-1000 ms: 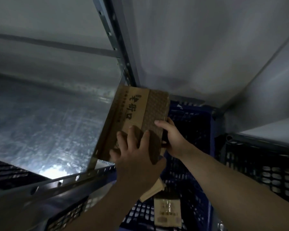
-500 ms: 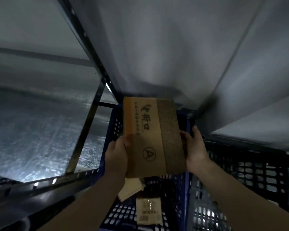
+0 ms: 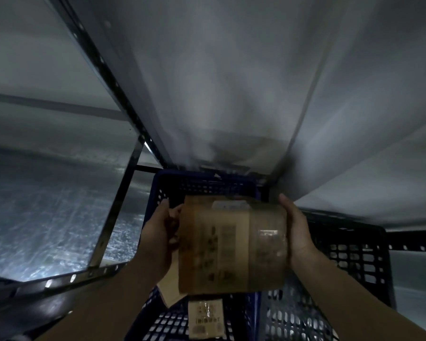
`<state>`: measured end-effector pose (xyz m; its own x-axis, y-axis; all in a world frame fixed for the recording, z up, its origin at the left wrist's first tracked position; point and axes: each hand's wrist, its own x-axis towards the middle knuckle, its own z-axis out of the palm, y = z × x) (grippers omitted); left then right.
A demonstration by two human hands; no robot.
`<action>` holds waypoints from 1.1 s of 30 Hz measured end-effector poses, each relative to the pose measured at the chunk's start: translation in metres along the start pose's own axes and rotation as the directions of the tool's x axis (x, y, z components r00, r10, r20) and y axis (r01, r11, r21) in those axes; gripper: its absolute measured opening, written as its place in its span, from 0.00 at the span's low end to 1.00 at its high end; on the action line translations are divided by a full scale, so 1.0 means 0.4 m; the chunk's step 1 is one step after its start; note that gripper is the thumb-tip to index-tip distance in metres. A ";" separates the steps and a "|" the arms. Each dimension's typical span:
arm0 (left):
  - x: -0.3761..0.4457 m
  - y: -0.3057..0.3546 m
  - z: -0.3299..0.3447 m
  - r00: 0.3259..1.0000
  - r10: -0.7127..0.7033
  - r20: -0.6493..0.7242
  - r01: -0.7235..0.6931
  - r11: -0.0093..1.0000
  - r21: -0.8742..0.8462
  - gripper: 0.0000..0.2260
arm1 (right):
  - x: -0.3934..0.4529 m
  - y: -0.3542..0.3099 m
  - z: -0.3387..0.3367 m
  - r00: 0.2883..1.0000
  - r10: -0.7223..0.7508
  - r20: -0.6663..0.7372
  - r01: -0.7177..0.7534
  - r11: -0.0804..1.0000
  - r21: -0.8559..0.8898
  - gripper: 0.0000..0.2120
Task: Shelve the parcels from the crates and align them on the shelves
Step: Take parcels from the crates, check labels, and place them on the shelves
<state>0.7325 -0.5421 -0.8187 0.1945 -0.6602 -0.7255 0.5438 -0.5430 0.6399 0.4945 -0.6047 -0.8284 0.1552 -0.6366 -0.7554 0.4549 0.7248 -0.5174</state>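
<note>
- The parcel [image 3: 231, 244], a flat brown cardboard pack with a printed label and glossy tape across it, is held in mid-air between both hands, above the blue crate [image 3: 207, 185].
- The left hand [image 3: 158, 235] grips the parcel's left edge, its fingers [image 3: 174, 215] curled round that edge.
- The right hand [image 3: 296, 232] presses flat against the right edge, fingers straight and pointing up; the thumb is hidden behind the pack.
- The parcel is blurred, so its print cannot be read; it looks to be turning in the hands, though that is only a guess.
- Below the fingers, inside the blue crate, lies a smaller parcel [image 3: 207, 318] with a barcode label, and a tan parcel [image 3: 169, 289] pokes out beneath the left hand.
- To the right of the right hand stands a black crate [image 3: 349, 254]; what it holds cannot be seen.
- To the left of the left hand lies the metal shelf [image 3: 47, 217], shiny and bare in the part that shows, framed by a perforated rail [image 3: 84, 276] and post [image 3: 116, 210].
- Judged from this, the task is early: no parcel shows on the shelf, one is in hand and not yet placed, at least two wait in the crate.
- What is left: set this parcel on the shelf to the left, square it up, then take the rest.
</note>
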 end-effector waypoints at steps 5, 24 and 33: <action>-0.024 -0.007 0.009 0.993 0.088 -0.082 -0.078 0.989 0.126 0.11 | -0.003 0.044 -0.007 0.995 -0.083 -0.061 0.084 0.997 -0.002 0.16; -0.031 -0.057 0.012 0.985 0.004 -0.175 0.041 0.967 0.252 0.09 | 0.022 0.134 -0.014 0.990 -0.032 -0.138 0.017 0.994 -0.109 0.17; -0.112 0.001 0.063 0.988 0.048 -0.149 0.005 0.942 0.335 0.09 | -0.049 0.081 0.031 0.989 -0.125 -0.079 0.105 0.969 -0.224 0.18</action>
<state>0.7033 -0.5259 -0.7794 0.3397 -0.6004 -0.7239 0.2401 -0.6889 0.6840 0.5171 -0.5721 -0.8251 0.0276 -0.6995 -0.7141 0.2607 0.6946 -0.6705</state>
